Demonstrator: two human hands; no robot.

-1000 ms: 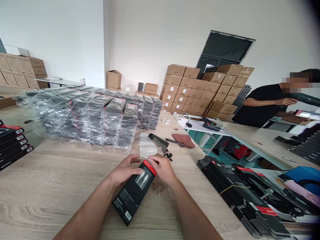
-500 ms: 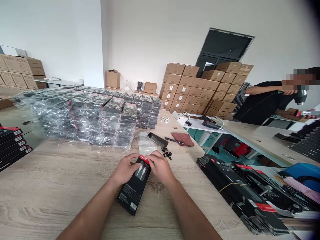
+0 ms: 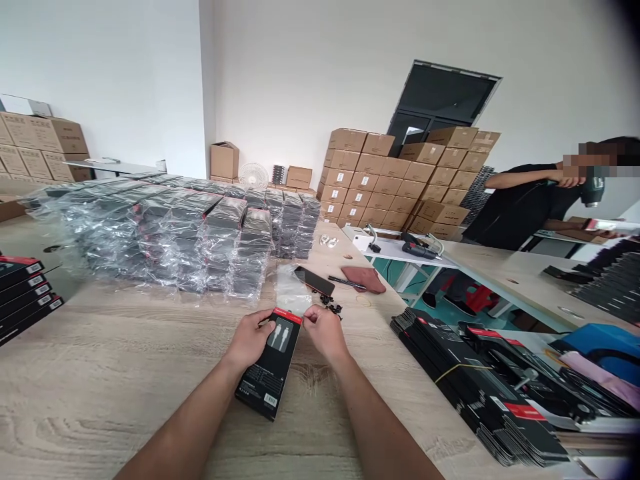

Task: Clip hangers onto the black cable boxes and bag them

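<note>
A slim black cable box [image 3: 265,373] with a red top band and two white plugs pictured on it leans above the wooden table. My left hand [image 3: 250,341] is closed around its left edge, thumb on the front. At the box's top right corner, the fingers of my right hand [image 3: 323,331] are pinched together; what they hold, if anything, is hidden. Just beyond my hands lie small black clips [image 3: 331,305], a phone-like dark slab [image 3: 315,281] and a clear plastic bag [image 3: 291,288].
Plastic-wrapped black boxes [image 3: 170,233] are piled across the back left. Flat black cartons [image 3: 450,367], banded together, lie at the right. A black pen [image 3: 346,283] and a brown cloth [image 3: 367,279] lie farther back. A co-worker [image 3: 520,200] holds a heat gun [image 3: 593,191].
My right hand has shifted from the box's top red band to its right corner, uncovering the band. The box front has turned more towards me. The view has shifted slightly.
</note>
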